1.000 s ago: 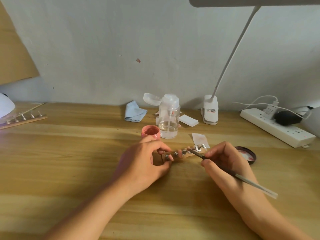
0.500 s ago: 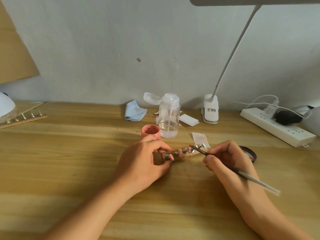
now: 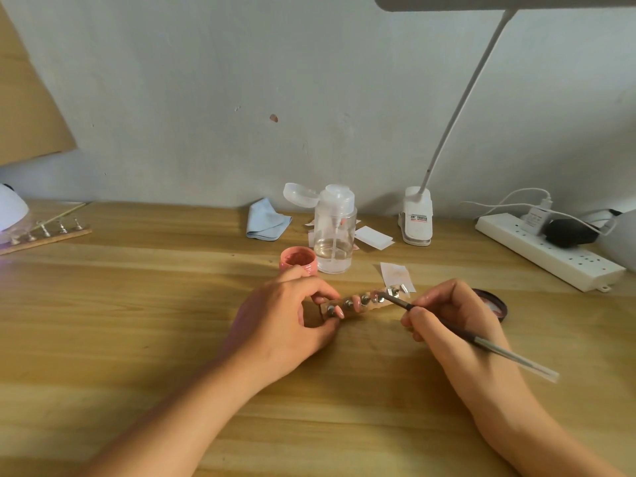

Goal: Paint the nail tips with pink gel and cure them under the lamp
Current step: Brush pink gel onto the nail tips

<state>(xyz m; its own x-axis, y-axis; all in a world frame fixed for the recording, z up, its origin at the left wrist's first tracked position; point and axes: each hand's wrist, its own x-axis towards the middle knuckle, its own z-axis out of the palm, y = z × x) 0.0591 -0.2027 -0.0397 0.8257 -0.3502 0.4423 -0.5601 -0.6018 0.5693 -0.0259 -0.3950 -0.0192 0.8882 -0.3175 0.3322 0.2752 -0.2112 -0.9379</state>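
Two hands meet mid-desk, I see: the left hand point(image 3: 285, 325) pinches the strip of nail tips point(image 3: 358, 306) at its left end; the right hand point(image 3: 451, 325) has its fingers curled round the brush point(image 3: 516, 358), its tip on the strip. The pink gel jar point(image 3: 298, 259) stands just behind the left hand. Bare desk point(image 3: 137, 304) spreads left and near; a power strip point(image 3: 550, 256) crowds the right, with the wall point(image 3: 206, 98) behind.

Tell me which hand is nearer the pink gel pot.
Left. The left hand sits just in front of the pot; the right hand is well off to its right.
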